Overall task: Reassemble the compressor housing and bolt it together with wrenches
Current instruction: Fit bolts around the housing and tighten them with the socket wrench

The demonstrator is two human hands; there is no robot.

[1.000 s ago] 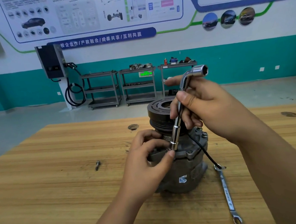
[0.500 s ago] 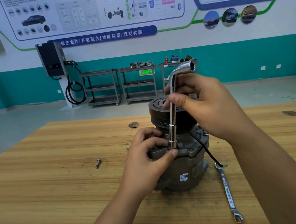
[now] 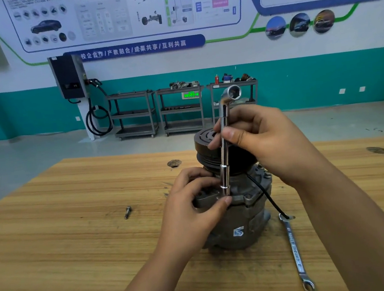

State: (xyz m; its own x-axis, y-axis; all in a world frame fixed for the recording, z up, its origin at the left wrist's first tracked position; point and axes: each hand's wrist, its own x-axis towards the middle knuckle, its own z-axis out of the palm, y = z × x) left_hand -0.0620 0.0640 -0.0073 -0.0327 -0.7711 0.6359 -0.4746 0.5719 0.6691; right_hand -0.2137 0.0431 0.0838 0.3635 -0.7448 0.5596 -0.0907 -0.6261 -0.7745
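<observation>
1. Gripping an upright L-shaped socket wrench in curled fingers, the right hand holds its lower end on the flange of the compressor housing.
2. The left hand pinches that flange beside the socket.
3. The housing stands mid-scene on the tabletop; a loose bolt lies left, a ring spanner right.

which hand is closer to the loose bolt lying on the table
Left. The left hand grips the compressor beside the loose bolt, to its right in view. The right hand is farther off and higher, holding the socket wrench.
</observation>
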